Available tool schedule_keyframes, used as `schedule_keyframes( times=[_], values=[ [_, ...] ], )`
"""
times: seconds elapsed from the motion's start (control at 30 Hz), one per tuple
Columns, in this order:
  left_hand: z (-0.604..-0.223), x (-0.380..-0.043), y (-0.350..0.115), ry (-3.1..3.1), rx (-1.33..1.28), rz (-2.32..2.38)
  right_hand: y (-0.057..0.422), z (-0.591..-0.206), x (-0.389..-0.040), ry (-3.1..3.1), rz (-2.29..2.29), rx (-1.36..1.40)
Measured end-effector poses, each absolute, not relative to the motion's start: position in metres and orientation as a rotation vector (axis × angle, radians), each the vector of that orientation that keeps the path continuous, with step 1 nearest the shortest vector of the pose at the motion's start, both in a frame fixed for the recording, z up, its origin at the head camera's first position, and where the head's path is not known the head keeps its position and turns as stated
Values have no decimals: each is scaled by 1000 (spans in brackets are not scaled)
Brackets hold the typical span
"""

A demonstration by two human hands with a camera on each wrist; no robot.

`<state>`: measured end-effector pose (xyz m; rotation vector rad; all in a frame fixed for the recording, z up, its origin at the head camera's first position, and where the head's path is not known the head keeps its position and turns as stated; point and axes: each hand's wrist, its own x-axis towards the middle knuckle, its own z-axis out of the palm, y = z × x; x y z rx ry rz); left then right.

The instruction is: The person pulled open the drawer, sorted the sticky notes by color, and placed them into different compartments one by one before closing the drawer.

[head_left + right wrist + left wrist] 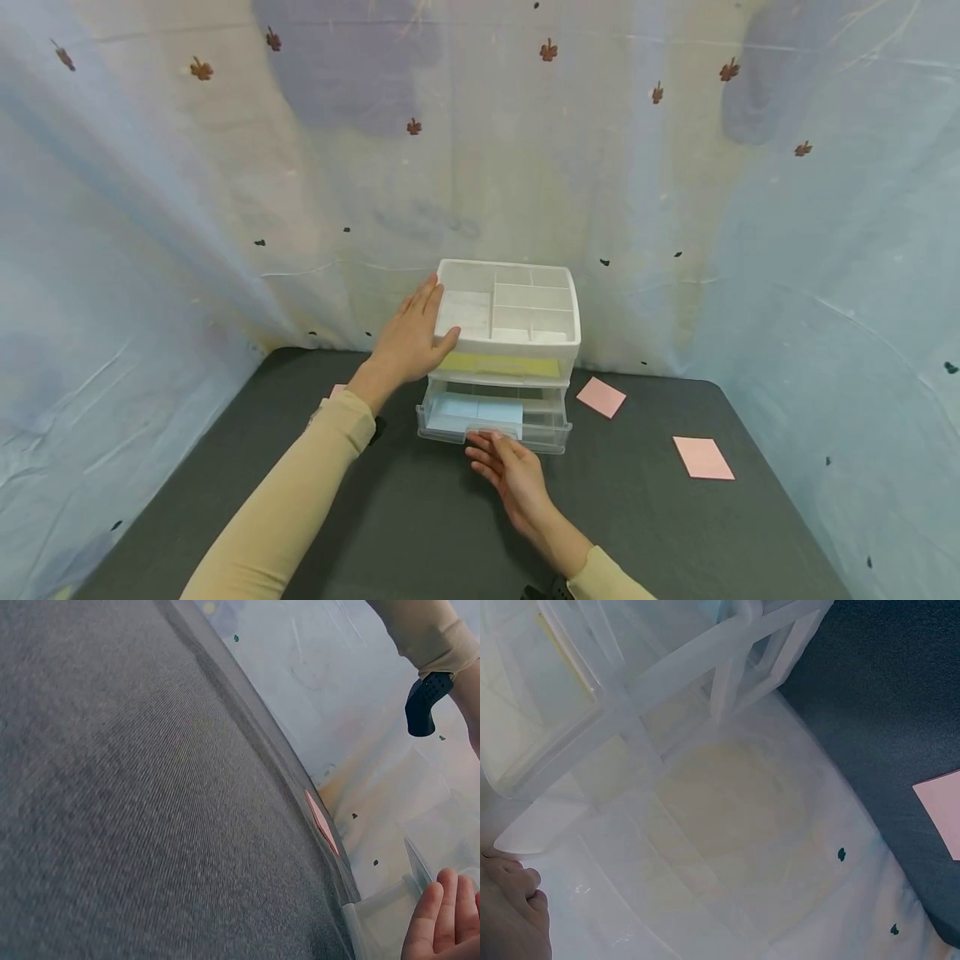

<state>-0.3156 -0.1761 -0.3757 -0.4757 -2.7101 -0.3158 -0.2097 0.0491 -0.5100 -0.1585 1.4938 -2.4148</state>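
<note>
A white drawer organizer with a divided top tray stands at the back of the table. Its clear lower drawer is pulled out, with light-blue paper pads inside. Something yellow shows through the closed drawer above. My left hand rests flat against the organizer's upper left side, fingers extended and thumb over the front edge. My right hand is at the lower drawer's front, palm turned up, fingertips touching its handle lip. In the right wrist view its fingers look nearly straight.
Two pink sticky-note pads lie right of the organizer on the dark table. Another pink pad is partly hidden behind my left arm. A patterned curtain hangs behind the table.
</note>
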Motion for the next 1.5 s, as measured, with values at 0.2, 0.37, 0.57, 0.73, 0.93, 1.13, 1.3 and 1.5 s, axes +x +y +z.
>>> schedule_keyframes(
  times=[0.2, 0.37, 0.57, 0.73, 0.93, 1.13, 1.3, 1.5],
  values=[
    [-377, -316, -177, -2700, -485, -318, 48, -510, -213, 1507, -2421, -169],
    [-378, -315, -177, -2701, -479, -330, 48, -509, -215, 1518, -2415, -180],
    [-377, -315, -178, -2705, -479, -325, 49, -510, -222, 1536, -2415, -220],
    [-376, -315, -178, -2709, -475, -323, 48, -510, -233, 1531, -2434, -201],
    [-375, -314, -177, -2703, -484, -333, 46, -512, -245, 1541, -2433, -173],
    [-376, -315, -177, -2699, -485, -337, 45, -511, -254, 1578, -2423, -173],
    [-376, -315, -177, -2688, -495, -348, 45, -509, -258, 1587, -2418, -155],
    [-376, -315, -176, -2695, -486, -339, 47, -505, -265, 1582, -2402, -127]
  ],
)
